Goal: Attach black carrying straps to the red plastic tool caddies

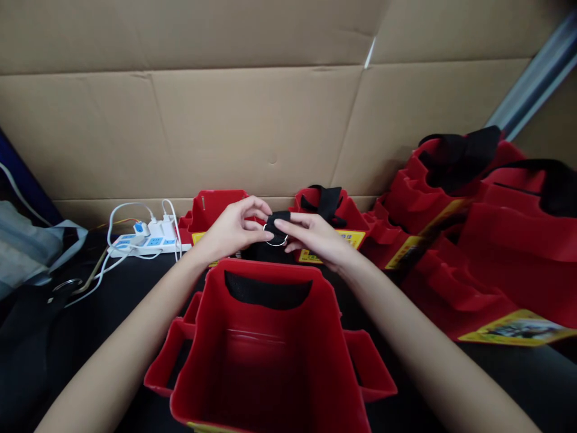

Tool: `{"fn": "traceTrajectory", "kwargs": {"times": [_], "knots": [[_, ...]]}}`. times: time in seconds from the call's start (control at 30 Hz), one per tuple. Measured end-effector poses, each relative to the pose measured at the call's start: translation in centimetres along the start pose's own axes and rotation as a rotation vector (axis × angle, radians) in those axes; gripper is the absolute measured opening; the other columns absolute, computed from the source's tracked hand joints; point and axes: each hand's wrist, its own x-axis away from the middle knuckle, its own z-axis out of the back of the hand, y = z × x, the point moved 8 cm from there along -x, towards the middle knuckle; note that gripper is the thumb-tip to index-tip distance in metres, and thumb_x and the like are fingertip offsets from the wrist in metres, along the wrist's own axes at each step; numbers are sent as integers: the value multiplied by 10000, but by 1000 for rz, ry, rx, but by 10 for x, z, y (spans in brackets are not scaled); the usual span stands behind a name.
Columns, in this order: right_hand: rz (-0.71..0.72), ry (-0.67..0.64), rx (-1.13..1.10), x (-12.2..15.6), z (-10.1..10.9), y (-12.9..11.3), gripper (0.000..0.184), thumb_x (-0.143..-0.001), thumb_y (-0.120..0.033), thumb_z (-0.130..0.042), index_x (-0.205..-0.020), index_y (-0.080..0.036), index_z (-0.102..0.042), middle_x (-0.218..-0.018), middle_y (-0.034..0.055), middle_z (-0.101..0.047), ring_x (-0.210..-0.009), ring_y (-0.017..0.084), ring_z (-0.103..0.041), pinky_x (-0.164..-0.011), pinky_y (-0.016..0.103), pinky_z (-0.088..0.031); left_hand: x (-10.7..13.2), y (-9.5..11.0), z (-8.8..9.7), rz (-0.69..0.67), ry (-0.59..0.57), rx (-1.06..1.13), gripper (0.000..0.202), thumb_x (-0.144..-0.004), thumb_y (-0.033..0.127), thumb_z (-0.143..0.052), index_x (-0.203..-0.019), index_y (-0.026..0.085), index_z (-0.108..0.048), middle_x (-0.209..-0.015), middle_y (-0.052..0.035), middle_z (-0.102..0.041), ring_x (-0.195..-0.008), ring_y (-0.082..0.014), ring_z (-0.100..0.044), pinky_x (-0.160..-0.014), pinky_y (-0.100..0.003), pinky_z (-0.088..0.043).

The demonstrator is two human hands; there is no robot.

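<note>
An open red fabric tool bag (270, 355) with side pockets stands right in front of me on the dark table. Above its far rim, my left hand (232, 230) and my right hand (315, 237) meet on a black strap (276, 224) with a small metal ring (276, 240). Both hands pinch the strap, fingers curled around it. The ring hangs just below my fingertips.
Two more red bags (211, 210) (336, 219) stand behind, against a cardboard wall (252, 120). A heap of red bags with black straps and yellow labels (478, 228) lies at the right. A white power strip with chargers and cables (148, 240) sits at the left.
</note>
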Motion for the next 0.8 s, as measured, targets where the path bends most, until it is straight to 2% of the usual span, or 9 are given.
{"fn": "traceTrajectory", "kwargs": {"times": [0.13,0.2,0.27,0.33,0.43,0.53,0.63,0.73,0.8], "knots": [[14,202,-167,-1,2,10,266,-661,-376,-679,-737,-126,-630,-718,20,-591,-603,73,-549,-498,170,-499,-2,-20,-5,65,54,14,430,-527,154,-767,-816,157,-449,-851,-2,-573,-719,-106,-596,-662,-224,-476],[61,299,-195,0,8,9,288,-639,-382,-688,-768,-128,-647,-750,27,-615,-595,80,-562,-470,170,-496,-1,-34,-15,162,-42,44,413,-557,182,-758,-860,143,-481,-872,-29,-607,-774,-134,-612,-699,-253,-485],[119,377,-212,3,13,6,311,-613,-400,-698,-764,-131,-657,-737,21,-622,-584,85,-569,-461,178,-497,2,-41,-27,244,-192,87,313,-659,222,-694,-908,117,-536,-854,-55,-640,-756,-142,-628,-707,-274,-491],[159,428,-250,6,17,3,311,-597,-409,-702,-750,-141,-661,-716,8,-621,-580,83,-568,-455,174,-490,6,-40,-32,274,-290,98,234,-736,263,-624,-895,98,-578,-789,-57,-657,-690,-135,-634,-676,-267,-495],[171,462,-298,7,18,3,270,-610,-393,-696,-718,-148,-655,-684,-4,-609,-564,70,-547,-418,150,-451,10,-31,-26,273,-342,37,223,-760,296,-602,-865,99,-597,-741,-47,-663,-639,-121,-626,-636,-239,-489],[183,464,-228,6,18,2,254,-623,-383,-686,-672,-137,-649,-642,-3,-598,-524,66,-513,-387,153,-424,12,-25,-23,246,-389,-40,225,-786,311,-567,-854,99,-597,-768,-58,-666,-665,-115,-620,-663,-233,-483],[209,471,-131,6,19,-1,253,-629,-378,-681,-671,-130,-653,-624,1,-594,-495,63,-486,-378,163,-426,9,-25,-18,198,-326,-83,207,-799,300,-543,-894,116,-547,-810,-63,-657,-732,-131,-624,-693,-254,-484],[224,517,-99,7,24,-1,268,-641,-387,-670,-657,-122,-637,-613,-1,-584,-461,53,-461,-364,166,-428,1,-25,-6,80,-129,-99,308,-719,253,-634,-954,167,-453,-825,-26,-627,-764,-140,-613,-658,-250,-485],[224,535,-107,7,26,1,277,-642,-395,-668,-665,-121,-631,-625,1,-586,-465,59,-475,-366,172,-441,-3,-23,-1,-12,-36,-172,330,-653,234,-688,-893,169,-471,-827,-6,-595,-767,-122,-588,-655,-222,-473]]}}
